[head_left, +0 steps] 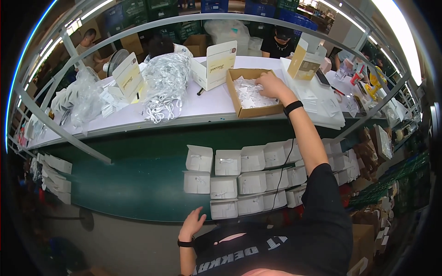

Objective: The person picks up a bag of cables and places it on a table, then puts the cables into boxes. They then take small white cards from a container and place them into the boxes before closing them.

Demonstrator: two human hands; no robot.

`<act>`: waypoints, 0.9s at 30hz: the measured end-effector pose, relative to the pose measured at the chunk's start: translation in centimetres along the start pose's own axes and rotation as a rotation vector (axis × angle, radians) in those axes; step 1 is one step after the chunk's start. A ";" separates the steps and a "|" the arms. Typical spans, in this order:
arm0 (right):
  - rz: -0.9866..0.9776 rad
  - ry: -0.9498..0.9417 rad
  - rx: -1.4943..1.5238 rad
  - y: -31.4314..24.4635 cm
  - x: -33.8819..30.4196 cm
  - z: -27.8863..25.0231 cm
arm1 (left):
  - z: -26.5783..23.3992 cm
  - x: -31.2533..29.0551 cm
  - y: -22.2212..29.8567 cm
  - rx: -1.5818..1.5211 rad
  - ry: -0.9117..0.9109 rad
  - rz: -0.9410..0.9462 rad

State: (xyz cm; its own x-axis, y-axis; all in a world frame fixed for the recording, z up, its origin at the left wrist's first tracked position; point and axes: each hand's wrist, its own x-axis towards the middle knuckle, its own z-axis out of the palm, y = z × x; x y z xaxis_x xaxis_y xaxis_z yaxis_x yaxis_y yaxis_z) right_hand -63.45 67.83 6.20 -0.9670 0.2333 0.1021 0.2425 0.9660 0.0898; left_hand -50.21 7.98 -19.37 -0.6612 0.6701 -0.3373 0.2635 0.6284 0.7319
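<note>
My right hand (pixel 269 85) reaches into a shallow brown cardboard box (pixel 258 112) on the white table. Its fingers are bent down onto small white flat pieces (pixel 248 95) that fill the box. What the fingertips pinch, if anything, is hidden. My left hand (pixel 192 223) hangs low by the near edge of the green belt (pixel 129 184), fingers apart and holding nothing. Just right of it stand rows of open white boxes (pixel 223 209). Small white cables or pieces lie in several of them, such as the white cable (pixel 226 160) in the back row.
A clear bag of white cables (pixel 165 83) sits on the table, near upright printed cartons (pixel 221 64). Grey metal rails (pixel 83 135) cross the view. A thin black cord (pixel 282 172) hangs over the boxes. Across the table a person in black (pixel 277 43) sits.
</note>
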 end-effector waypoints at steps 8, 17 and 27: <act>-0.131 0.046 -0.037 0.2 0.9 0.3 | -1.1 0.9 2.0 0.040 -0.042 0.052; 0.014 0.309 0.080 0.8 0.8 0.6 | -2.4 0.5 3.1 -0.043 -0.013 0.124; 0.227 0.353 0.599 0.5 -0.7 -1.0 | -7.6 4.7 10.3 -0.310 0.132 0.363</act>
State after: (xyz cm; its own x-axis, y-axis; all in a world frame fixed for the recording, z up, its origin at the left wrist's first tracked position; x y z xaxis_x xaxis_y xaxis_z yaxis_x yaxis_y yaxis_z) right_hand -62.63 68.02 7.15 -0.7909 0.4826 0.3762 0.2521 0.8172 -0.5183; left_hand -55.88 14.60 -8.89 -0.6540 0.7557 0.0350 0.2851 0.2034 0.9367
